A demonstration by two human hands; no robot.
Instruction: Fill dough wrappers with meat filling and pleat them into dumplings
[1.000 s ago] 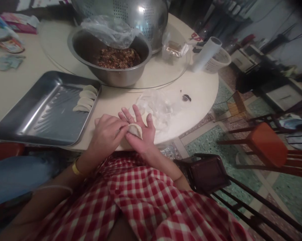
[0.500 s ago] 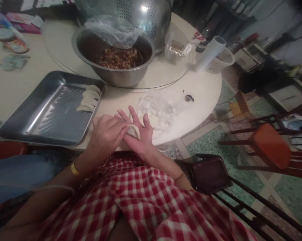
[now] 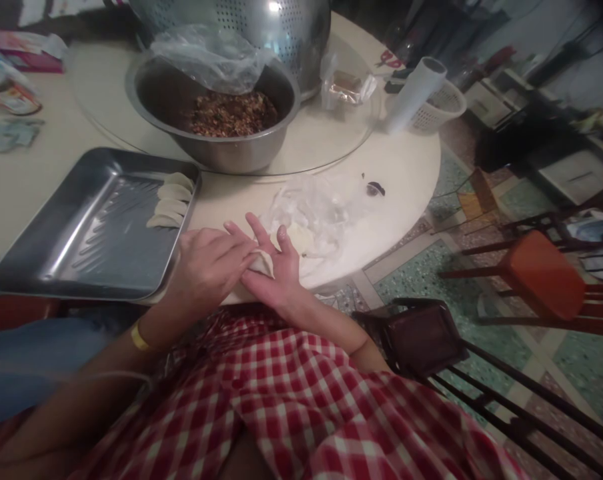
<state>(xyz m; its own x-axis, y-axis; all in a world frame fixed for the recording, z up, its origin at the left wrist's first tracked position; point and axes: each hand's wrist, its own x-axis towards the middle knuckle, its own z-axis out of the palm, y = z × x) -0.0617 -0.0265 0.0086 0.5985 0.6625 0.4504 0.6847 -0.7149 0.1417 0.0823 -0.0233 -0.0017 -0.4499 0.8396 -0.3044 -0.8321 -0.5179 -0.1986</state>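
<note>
A pale folded dumpling (image 3: 262, 263) is between my two hands, above the table's near edge. My left hand (image 3: 206, 267) curls over its left end, fingers closed on it, their tips partly hidden. My right hand (image 3: 281, 275) supports it against the palm, thumb along the near side and the other fingers spread upward. Just beyond lie round dough wrappers (image 3: 296, 237) on a crumpled clear plastic bag (image 3: 326, 210). To the left, a metal tray (image 3: 101, 233) has several finished dumplings (image 3: 170, 203) in a row along its right side.
A steel bowl (image 3: 231, 152) of dark minced filling (image 3: 234, 113) stands on the glass turntable, plastic film over its back rim. Behind it is a large colander (image 3: 301, 40). A plastic roll (image 3: 416, 97) and white basket (image 3: 444, 107) stand right. Chairs (image 3: 416, 337) are beside the table.
The view has shifted slightly, so the tray, bowl and hands sit a little further left. Both hands keep hold of the dumpling, with hardly any change in grip.
</note>
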